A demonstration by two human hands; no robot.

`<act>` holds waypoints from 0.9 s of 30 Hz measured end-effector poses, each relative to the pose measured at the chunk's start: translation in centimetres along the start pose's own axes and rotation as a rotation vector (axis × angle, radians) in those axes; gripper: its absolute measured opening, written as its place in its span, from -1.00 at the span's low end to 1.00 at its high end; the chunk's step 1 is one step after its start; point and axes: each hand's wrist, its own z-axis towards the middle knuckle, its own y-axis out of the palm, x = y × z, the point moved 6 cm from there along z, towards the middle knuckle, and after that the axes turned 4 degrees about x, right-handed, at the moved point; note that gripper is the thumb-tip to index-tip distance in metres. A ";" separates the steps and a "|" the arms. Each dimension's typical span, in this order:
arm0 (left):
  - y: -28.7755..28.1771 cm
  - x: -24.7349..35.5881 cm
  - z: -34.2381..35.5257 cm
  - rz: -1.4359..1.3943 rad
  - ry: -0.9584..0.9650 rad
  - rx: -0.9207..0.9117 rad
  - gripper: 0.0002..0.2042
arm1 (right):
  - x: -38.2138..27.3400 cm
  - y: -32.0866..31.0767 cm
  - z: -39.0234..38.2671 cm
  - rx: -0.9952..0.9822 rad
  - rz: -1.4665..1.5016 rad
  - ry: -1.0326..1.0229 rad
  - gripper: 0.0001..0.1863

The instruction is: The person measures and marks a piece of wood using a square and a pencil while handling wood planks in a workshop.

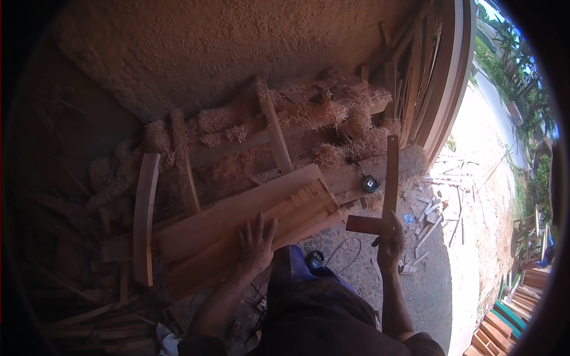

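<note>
My left hand (257, 242) lies with fingers spread on a wide wooden board (237, 209), gripping nothing. The board rests slantwise across timbers in front of me, its right end showing a rough, lighter edge. Off to the right, my right hand (390, 246) is closed around a carpenter's square (391, 178). The long blade of the square points away from me, and its short reddish stock (364, 224) sticks out to the left. The square is held up, apart from the board. A dark tape measure (369, 183) lies on a timber between the board and the blade.
Curly wood shavings (332, 113) cover timbers along the rough wall (208, 53). A short curved plank (145, 219) stands at the board's left end. Long planks (442, 77) lean at the far right. Offcuts (428, 222) and a round black object (315, 258) with a cord lie on the ground.
</note>
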 end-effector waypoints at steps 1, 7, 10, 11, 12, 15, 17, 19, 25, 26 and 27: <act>-0.3 -0.2 0.1 -0.002 0.012 -0.005 -0.03 | -0.8 -0.9 0.5 0.019 -0.089 -0.048 -0.48; -5.8 -4.4 3.2 -0.383 0.066 -0.188 -0.28 | -3.0 -4.0 0.7 0.005 -0.402 -0.094 -0.66; -7.7 -7.4 4.6 -0.369 -0.042 -0.034 -0.46 | -5.4 -3.1 1.5 -0.030 -0.331 0.066 -0.78; -8.1 -8.3 5.1 -0.336 -0.058 0.095 -0.50 | -5.9 -2.6 1.6 -0.081 -0.421 0.087 -0.81; -8.9 -8.3 5.8 -0.284 0.005 0.275 -0.51 | -6.2 -2.1 1.5 -0.127 -0.511 0.112 -0.85; -7.1 -10.3 8.2 -0.361 -0.124 -0.048 -0.49 | -8.7 0.3 2.1 -0.249 -0.580 -0.028 -0.88; -5.4 -11.3 8.8 -0.573 -0.118 -0.163 -0.51 | -8.9 1.6 2.6 -0.378 -0.583 -0.013 -0.84; -3.3 -11.6 9.0 -0.709 -0.146 -0.257 -0.53 | -8.5 3.0 3.4 -0.440 -0.622 0.034 -0.82; 0.3 -9.6 9.4 -0.464 0.031 -0.137 -0.48 | -6.7 9.1 5.6 -0.629 -0.574 -0.048 -0.74; -0.7 -9.4 9.3 -0.442 0.083 0.055 -0.47 | -5.5 10.0 6.1 -0.680 -0.581 -0.055 -0.71; -3.9 -8.1 9.5 -0.420 0.145 0.244 -0.44 | -4.6 10.9 6.4 -0.692 -0.522 -0.054 -0.70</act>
